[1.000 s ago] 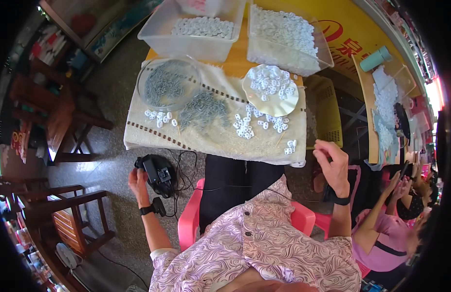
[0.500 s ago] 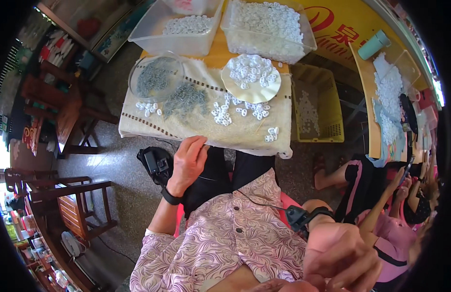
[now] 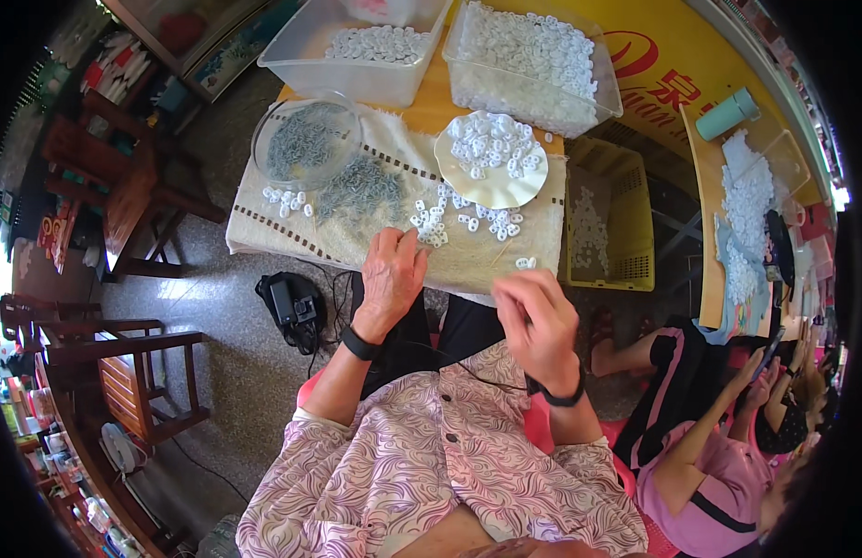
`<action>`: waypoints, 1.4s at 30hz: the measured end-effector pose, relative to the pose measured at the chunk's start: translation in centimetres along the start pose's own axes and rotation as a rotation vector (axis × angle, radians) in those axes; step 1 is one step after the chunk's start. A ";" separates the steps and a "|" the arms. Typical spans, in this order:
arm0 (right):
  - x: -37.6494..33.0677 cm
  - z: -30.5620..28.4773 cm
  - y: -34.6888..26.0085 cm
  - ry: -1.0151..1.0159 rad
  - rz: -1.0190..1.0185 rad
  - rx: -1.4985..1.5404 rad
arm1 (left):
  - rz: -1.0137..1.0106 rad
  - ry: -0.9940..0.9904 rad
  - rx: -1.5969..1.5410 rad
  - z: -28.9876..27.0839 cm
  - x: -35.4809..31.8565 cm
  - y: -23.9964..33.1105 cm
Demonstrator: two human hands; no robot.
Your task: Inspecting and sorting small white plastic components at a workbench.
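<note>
My left hand [image 3: 392, 277] hangs over the table's near edge with its fingers stretched forward, the tips beside a small pile of white plastic pieces with dark holes [image 3: 430, 226]. Nothing shows in it. To its right, my right hand [image 3: 542, 327] is raised by the front corner, fingers loosely bent and thumb apart, close to a few more white pieces [image 3: 525, 263]. A pale scalloped dish [image 3: 505, 193] holds a heap of them. Left of it lie small grey metal pieces [image 3: 361, 191], some inside a clear round tray [image 3: 260, 160].
A cream cloth [image 3: 291, 237] covers the table. Two clear plastic bins [image 3: 533, 113] of white pieces stand at the back. A yellow crate [image 3: 635, 272] is beside the table on the right. Wooden chairs [image 3: 124, 400] stand left; another person [image 3: 705, 484] sits right.
My right hand has come forward from close to my body to the table's front edge. My left hand has moved forward and right over the cloth. The view has shifted slightly.
</note>
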State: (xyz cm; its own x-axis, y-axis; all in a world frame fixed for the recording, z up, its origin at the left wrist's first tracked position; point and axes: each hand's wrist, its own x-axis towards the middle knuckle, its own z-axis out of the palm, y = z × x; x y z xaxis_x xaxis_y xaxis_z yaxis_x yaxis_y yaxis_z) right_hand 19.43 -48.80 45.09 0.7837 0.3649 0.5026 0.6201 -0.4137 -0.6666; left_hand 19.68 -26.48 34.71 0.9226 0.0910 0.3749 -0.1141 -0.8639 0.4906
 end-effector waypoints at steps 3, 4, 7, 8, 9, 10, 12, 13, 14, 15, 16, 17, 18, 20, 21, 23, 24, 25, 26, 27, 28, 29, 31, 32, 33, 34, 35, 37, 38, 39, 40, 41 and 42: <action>-0.5 3.2 4.6 0.008 0.008 -0.245 | -0.005 -0.020 0.011 0.6 0.4 -0.1; -0.7 3.9 5.5 -0.040 0.009 -0.300 | -0.011 -0.028 0.018 0.7 0.5 -0.1; -0.9 5.0 7.2 -0.139 -0.030 -0.446 | -0.014 -0.038 0.015 1.1 0.8 -0.1; -0.9 5.3 7.4 -0.182 -0.045 -0.494 | -0.005 -0.033 0.006 1.2 0.9 -0.1; -0.8 5.5 7.4 -0.225 -0.061 -0.535 | 0.000 -0.023 -0.005 1.3 0.9 -0.1; -0.7 5.6 7.5 -0.241 -0.068 -0.548 | 0.005 -0.033 -0.015 1.4 1.0 -0.1; -0.5 5.6 7.5 -0.272 -0.088 -0.565 | 0.005 -0.040 -0.047 1.7 1.2 0.0; -0.5 5.5 7.4 -0.283 -0.086 -0.577 | 0.018 -0.043 -0.054 1.9 1.3 0.0; -0.5 5.3 7.4 -0.297 -0.084 -0.586 | 0.028 -0.048 -0.065 2.0 1.3 0.1; -0.6 5.1 7.4 -0.308 -0.085 -0.587 | 0.032 -0.049 -0.074 2.2 1.4 0.1; -0.6 5.0 7.4 -0.304 -0.086 -0.601 | 0.038 -0.046 -0.108 2.4 1.5 0.2; -0.7 4.8 7.4 -0.300 -0.089 -0.606 | 0.038 -0.040 -0.138 2.5 1.4 0.3; -0.8 4.7 7.4 -0.300 -0.097 -0.606 | 0.030 -0.032 -0.164 2.6 1.4 0.4; -0.9 4.6 7.4 -0.296 -0.085 -0.599 | 0.020 -0.017 -0.204 2.6 1.3 0.6; -1.0 4.5 7.5 -0.293 -0.083 -0.589 | 0.010 -0.008 -0.222 2.5 1.4 0.7; -0.9 4.4 7.8 -0.299 -0.076 -0.581 | -0.010 0.024 -0.174 2.3 1.5 0.6; -0.8 4.4 7.9 -0.301 -0.071 -0.577 | -0.021 0.038 -0.151 2.2 1.6 0.6; -0.8 4.4 7.9 -0.304 -0.066 -0.577 | -0.017 0.022 -0.136 2.1 1.8 0.5; -0.7 4.4 8.0 -0.307 -0.063 -0.579 | -0.013 0.007 -0.122 2.1 2.1 0.4; -0.6 4.4 8.0 -0.310 -0.060 -0.580 | -0.011 -0.003 -0.114 2.0 2.3 0.3; -0.6 4.4 7.9 -0.299 -0.063 -0.559 | 0.001 -0.021 -0.098 2.0 2.4 0.3; -0.5 4.5 7.8 -0.287 -0.063 -0.540 | 0.015 -0.037 -0.090 2.0 2.5 0.4; -0.5 4.5 7.5 -0.254 -0.063 -0.499 | 0.036 -0.064 -0.090 2.3 2.7 0.6; -0.4 4.5 7.3 -0.232 -0.065 -0.473 | 0.041 -0.075 -0.093 2.4 2.8 0.7; -0.4 4.4 7.2 -0.203 -0.072 -0.445 | 0.048 -0.087 -0.094 2.4 2.9 0.7; -0.5 4.3 7.1 -0.184 -0.070 -0.440 | 0.051 -0.077 -0.091 2.5 3.0 0.8; -0.5 4.1 7.1 -0.159 -0.075 -0.434 | 0.054 -0.066 -0.087 2.6 3.1 0.8; -0.5 3.6 7.4 -0.101 -0.050 -0.425 | 0.055 -0.063 -0.094 2.8 3.2 0.8; -0.5 3.2 7.8 -0.068 -0.022 -0.422 | 0.051 -0.069 -0.104 2.8 3.3 0.8; -0.5 2.9 8.3 -0.057 0.015 -0.422 | 0.041 -0.077 -0.116 2.9 3.4 0.8; -0.5 2.5 9.0 -0.026 0.054 -0.440 | 0.039 -0.078 -0.145 3.0 3.5 0.9; -0.4 2.2 9.7 -0.017 0.103 -0.459 | 0.029 -0.081 -0.174 3.2 3.5 1.0; -0.4 1.9 10.5 0.000 0.148 -0.477 | 0.018 -0.084 -0.202 3.3 3.5 1.1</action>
State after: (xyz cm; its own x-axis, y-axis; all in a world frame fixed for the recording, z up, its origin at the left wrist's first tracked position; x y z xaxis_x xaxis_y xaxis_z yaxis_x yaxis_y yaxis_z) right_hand 25.54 -51.65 36.87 0.8646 0.2737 0.4213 0.4493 -0.7964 -0.4048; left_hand 24.02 -28.74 33.99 0.9463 0.0278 0.3222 -0.1942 -0.7476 0.6351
